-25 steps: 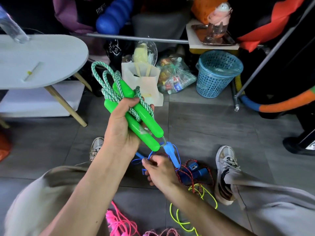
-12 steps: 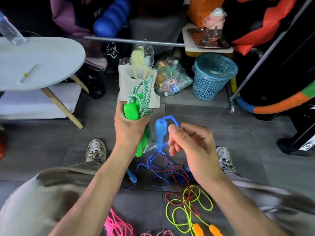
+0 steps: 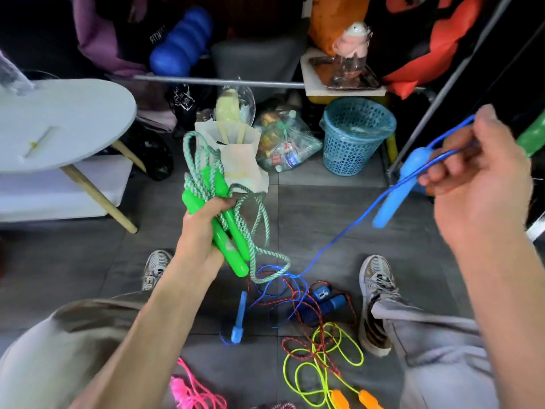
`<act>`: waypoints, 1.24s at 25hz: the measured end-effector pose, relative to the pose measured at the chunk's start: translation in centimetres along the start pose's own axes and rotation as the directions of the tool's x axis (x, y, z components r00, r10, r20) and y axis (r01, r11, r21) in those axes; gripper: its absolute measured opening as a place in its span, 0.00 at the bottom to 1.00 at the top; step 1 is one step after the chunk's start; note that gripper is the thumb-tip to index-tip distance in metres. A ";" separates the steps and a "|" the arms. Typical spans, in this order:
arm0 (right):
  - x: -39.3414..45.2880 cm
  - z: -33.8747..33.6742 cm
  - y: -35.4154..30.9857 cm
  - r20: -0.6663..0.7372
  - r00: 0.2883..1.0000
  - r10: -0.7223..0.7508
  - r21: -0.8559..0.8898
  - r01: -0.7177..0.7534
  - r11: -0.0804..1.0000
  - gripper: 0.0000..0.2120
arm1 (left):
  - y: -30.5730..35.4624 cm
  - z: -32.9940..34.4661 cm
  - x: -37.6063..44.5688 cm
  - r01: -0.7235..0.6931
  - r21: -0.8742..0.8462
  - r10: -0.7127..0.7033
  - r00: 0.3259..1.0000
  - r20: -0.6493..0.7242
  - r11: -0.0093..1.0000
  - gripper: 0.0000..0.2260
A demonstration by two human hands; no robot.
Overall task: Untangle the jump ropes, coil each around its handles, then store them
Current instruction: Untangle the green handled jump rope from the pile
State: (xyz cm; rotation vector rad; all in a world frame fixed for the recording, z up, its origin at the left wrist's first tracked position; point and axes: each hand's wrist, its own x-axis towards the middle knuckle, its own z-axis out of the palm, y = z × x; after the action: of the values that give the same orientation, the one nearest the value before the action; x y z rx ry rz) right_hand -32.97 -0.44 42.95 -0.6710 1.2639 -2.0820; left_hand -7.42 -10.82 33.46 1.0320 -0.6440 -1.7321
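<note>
My left hand point(image 3: 202, 231) grips two green handles point(image 3: 233, 246) with a green-and-white braided rope point(image 3: 259, 222) looped loosely around them; one loop hangs down toward the floor pile. My right hand point(image 3: 477, 181), raised at the right, pinches a thin blue cord point(image 3: 333, 243) beside its light blue handle point(image 3: 395, 190), which dangles. The cord runs taut down to a tangle on the floor. There lie the other blue handle point(image 3: 239, 320), a red-and-black rope point(image 3: 318, 343) with dark blue handles point(image 3: 327, 305), a neon yellow rope point(image 3: 324, 370) with orange handles point(image 3: 354, 398), and a pink rope point(image 3: 191, 391).
A white oval table point(image 3: 65, 122) stands at the left. A beige bag point(image 3: 241, 160), a clear bag of items point(image 3: 283, 140) and a blue mesh basket point(image 3: 356, 134) sit ahead. My shoes point(image 3: 374, 290) flank the pile. A metal pole point(image 3: 442, 84) slants at the right.
My right hand has swung up and to the right with the blue handle, stretching the blue cord out of the pile. The green rope's coils have loosened, a loop now hanging low.
</note>
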 end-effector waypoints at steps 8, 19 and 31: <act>-1.1 1.7 3.1 0.025 0.993 0.118 -0.311 -0.104 0.945 0.20 | 1.3 -2.7 0.1 -0.093 0.488 0.097 0.995 0.017 0.868 0.15; -3.7 3.5 8.3 0.136 0.913 0.383 -0.604 -0.230 0.763 0.16 | -11.9 -15.3 6.4 0.249 0.900 -0.001 0.964 -0.266 0.357 0.19; -2.4 4.3 15.2 0.090 0.823 0.560 -0.822 -0.257 0.509 0.14 | -20.0 -21.1 7.8 0.339 0.689 -0.072 0.920 -0.385 0.641 0.23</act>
State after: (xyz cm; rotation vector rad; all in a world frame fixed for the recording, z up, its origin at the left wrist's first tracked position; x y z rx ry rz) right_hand -24.79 -6.74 30.80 -0.9266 1.8899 -0.8630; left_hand 0.13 -9.65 4.36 2.0019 -1.0983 -1.4195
